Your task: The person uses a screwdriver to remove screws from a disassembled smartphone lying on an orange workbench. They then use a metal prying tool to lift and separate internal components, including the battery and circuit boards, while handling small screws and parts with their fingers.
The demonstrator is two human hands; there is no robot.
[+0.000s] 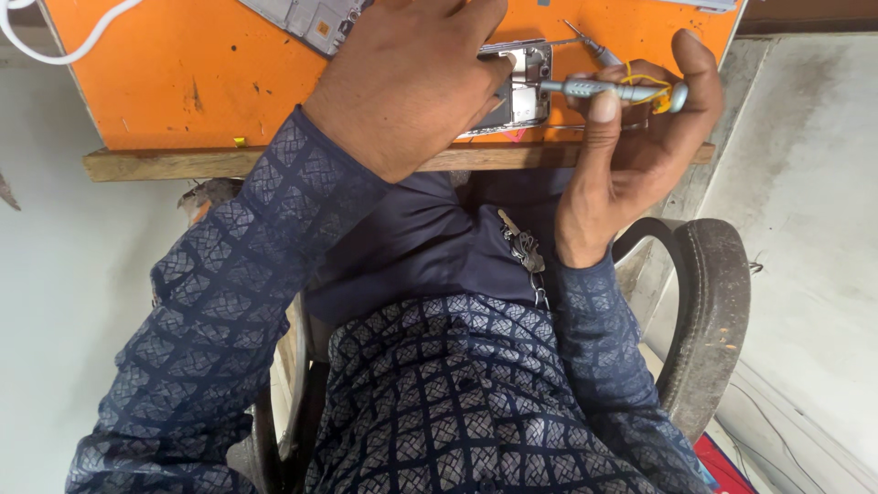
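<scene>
Orange bench top (165, 82), wooden edge, grey floor around. My left hand (412, 78) presses flat over opened phone (523, 87), pinning it near bench's front edge. My right hand (631, 137) clamped on small grey screwdriver (594, 89), tip at phone. Phone likely light, stiff, fragile inside; best held by edges. Looks silver, innards exposed.

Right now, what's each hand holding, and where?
Right hand grips a grey screwdriver by its handle. Left hand presses down on the opened phone, covering most of it.
</scene>
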